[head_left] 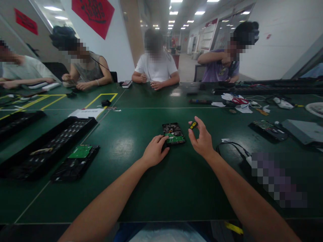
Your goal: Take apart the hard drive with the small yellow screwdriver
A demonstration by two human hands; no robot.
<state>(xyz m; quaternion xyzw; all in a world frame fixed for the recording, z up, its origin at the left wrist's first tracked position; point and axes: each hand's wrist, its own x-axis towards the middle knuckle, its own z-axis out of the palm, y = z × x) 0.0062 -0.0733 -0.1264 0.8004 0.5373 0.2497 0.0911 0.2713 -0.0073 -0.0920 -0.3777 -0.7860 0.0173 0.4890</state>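
Note:
A hard drive (pixel 173 128) with a bare green circuit board lies on the green table in front of me. My left hand (pixel 155 152) grips its near left corner, fingers over the board's edge and thumb low at the near side. To the right of the drive, my right hand (pixel 203 140) is raised a little above the table. Between its thumb and fingers it pinches a small black-and-yellow piece (pixel 193 125), apart from the drive. Its exact kind is too small to make out.
At left, another drive (pixel 75 163) lies beside a long black tray (pixel 47 148). A third drive (pixel 268 130) and a grey box (pixel 304 131) are at right, near a cable (pixel 233 144). Scissors (pixel 239 101) lie among paper scraps. Several people sit across the table.

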